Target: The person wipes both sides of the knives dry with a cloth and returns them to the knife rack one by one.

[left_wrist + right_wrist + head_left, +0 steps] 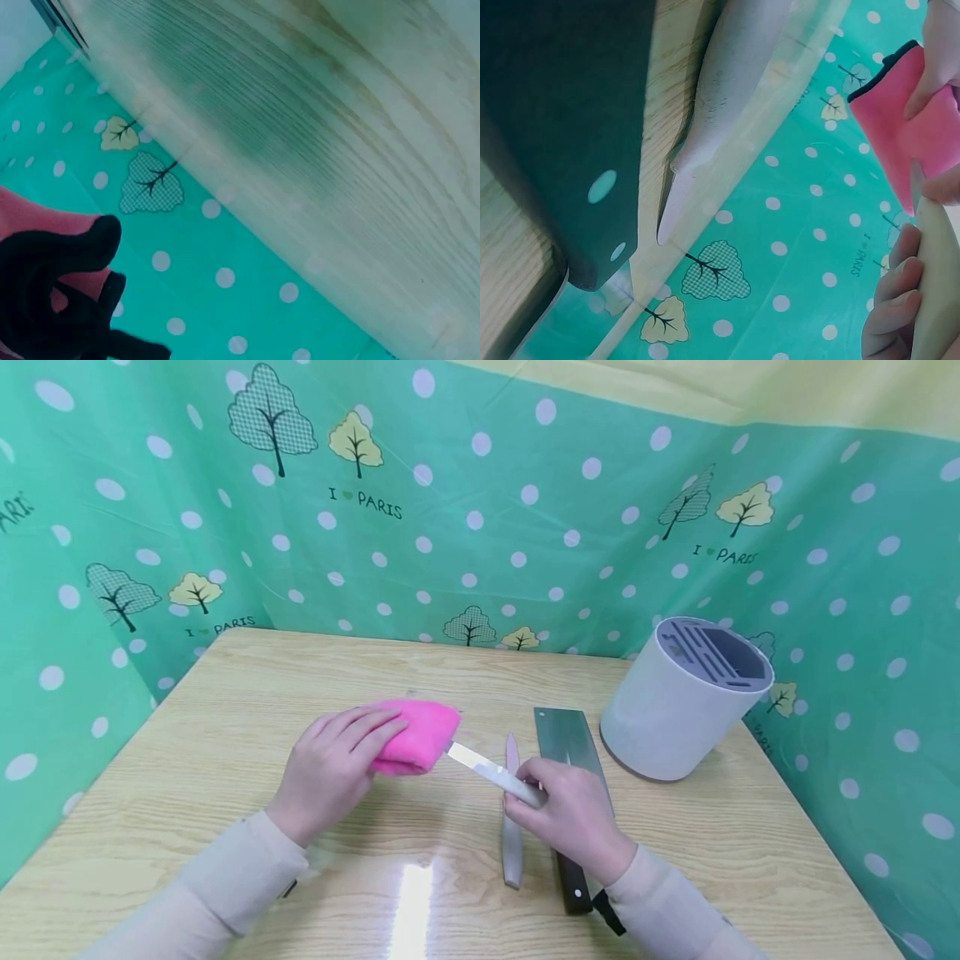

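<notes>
My left hand (330,768) holds a folded pink cloth (427,735) above the table's middle. From the cloth's right side a knife (474,761) sticks out, its blade end hidden in the folds. The right hand (566,810) grips this knife by its pale handle (936,289). In the right wrist view, a short bit of blade shows between handle and cloth. Beneath the right hand lie a slim knife (512,852) with a grey handle and a cleaver (566,735) with a dark handle. Dark shapes partly cover something pink in the left wrist view; I cannot tell what they are.
A white round knife block (652,718) with a slotted grey top stands at the right rear. The wooden table (262,685) is backed by a green dotted curtain (510,560) printed with trees. Light glares off the table near its front.
</notes>
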A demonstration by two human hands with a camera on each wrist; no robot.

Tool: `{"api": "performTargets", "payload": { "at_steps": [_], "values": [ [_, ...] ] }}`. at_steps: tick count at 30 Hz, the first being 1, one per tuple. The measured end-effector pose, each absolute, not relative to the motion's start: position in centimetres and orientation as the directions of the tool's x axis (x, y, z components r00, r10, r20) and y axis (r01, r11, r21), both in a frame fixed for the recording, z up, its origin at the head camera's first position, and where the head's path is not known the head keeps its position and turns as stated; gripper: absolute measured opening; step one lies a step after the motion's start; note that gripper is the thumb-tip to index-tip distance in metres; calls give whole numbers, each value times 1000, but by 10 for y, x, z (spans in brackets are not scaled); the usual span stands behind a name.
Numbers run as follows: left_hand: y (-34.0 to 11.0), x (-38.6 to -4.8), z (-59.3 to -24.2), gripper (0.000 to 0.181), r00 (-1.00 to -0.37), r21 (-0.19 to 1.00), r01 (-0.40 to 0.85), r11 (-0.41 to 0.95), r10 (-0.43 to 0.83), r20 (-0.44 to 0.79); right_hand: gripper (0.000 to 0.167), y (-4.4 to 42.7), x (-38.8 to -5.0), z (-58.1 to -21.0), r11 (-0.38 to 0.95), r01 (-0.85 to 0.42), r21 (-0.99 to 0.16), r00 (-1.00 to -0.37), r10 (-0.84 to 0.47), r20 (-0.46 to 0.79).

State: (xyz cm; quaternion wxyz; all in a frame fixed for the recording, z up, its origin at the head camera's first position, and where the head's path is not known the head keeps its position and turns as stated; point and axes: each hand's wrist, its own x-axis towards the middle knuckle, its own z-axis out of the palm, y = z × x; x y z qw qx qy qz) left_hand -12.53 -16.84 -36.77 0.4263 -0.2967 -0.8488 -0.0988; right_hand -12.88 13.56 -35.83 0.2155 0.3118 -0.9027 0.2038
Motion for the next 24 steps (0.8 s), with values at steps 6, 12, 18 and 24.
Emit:
{"api": "performTargets", "payload": {
  "at_steps": [6,12,18,24],
  "values": [
    [-167,-123,-369,49,-522,24,595,804,363,772,15,136,-130,-359,724,-652,-227,-709,-475,522],
    [-163,-123,-369,53,-539,98,595,798,306,785,15,135,-130,-359,721,-649,-243,-715,-470,518],
    [-159,-123,-372,51,-594,214,572,792,220,774,15,136,-130,-358,721,-650,-240,-712,-468,523],
    [-155,-123,-377,50,-691,345,511,787,138,710,14,135,-130,-359,726,-651,-222,-706,-471,529]
  ]
}}
